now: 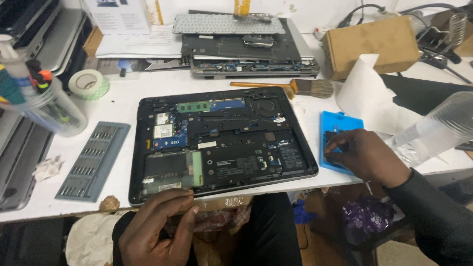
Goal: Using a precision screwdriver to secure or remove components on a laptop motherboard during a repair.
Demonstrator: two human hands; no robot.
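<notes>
An opened black laptop (221,143) lies bottom-up on the white table, its green memory stick, circuit boards and fan exposed. My left hand (157,226) rests at the laptop's near edge with fingers curled together; whether it pinches anything small is unclear. My right hand (362,155) reaches onto a blue tray (340,123) to the right of the laptop, fingertips down among small dark parts on it. I cannot tell whether it grips one.
A grey screwdriver-bit case (93,160) lies left of the laptop, with a tape roll (88,83) and a clear tool cup (47,106) behind. A brush (295,87), a dismantled laptop (251,51), a cardboard box (372,44), white paper (367,93) and a clear plastic bottle (438,128) stand around.
</notes>
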